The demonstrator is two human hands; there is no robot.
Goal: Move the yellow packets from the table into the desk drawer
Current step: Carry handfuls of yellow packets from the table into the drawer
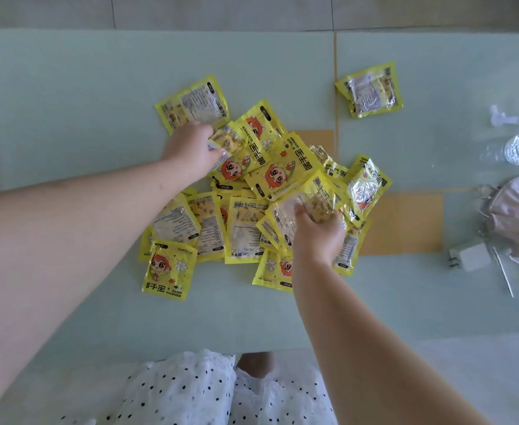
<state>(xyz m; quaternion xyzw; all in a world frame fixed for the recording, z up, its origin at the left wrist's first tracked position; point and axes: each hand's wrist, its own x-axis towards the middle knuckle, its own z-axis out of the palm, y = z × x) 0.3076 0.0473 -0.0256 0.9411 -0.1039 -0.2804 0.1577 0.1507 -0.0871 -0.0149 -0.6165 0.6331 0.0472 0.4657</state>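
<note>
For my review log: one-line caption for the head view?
Both hands, left hand and right hand, grip yellow packets from a tabletop pile.

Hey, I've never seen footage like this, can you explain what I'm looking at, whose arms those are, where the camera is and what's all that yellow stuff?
There is one picture, taken by a camera worn on a person's head, looking down at their own arms. No machine is involved. On the glass table lies a pile of yellow packets, printed "hand warmer". One stray packet lies apart at the far right. The left hand grips a packet at the pile's far-left side; the right hand grips another nearer the middle. A white charger lies at the right edge. No drawer is in view.
</note>
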